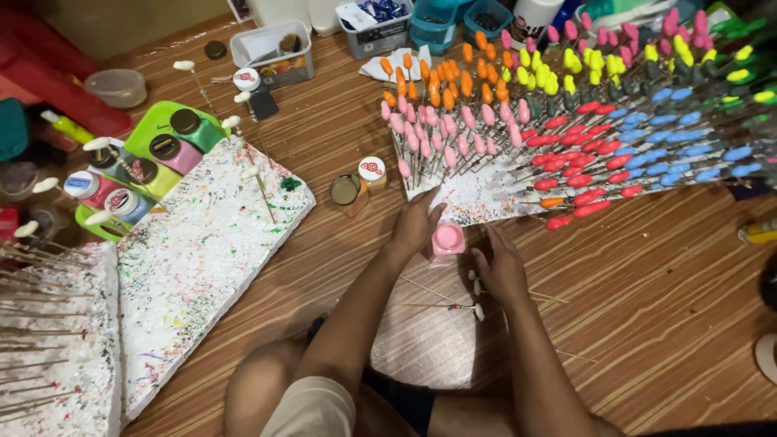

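My left hand [417, 225] rests on the wooden floor against a small open jar of pink paint [447, 239], steadying it from the left. My right hand [499, 269] hovers just right of the jar, fingers curled around thin wooden sticks with small white unpainted tips [477, 310]. Right behind the jar lies a paint-speckled white foam board [477, 198], into which many sticks with painted oval tips stand: pink [453, 137], orange [441, 81], yellow [550, 73], red [583, 162] and blue [680, 137].
A second speckled foam board [202, 259] lies to the left, beside a green tray [142, 133] of paint bottles. Two small paint jars [356, 186] stand near the middle. Plastic boxes [271, 53] line the far edge. My bare knees [275, 388] are at the bottom.
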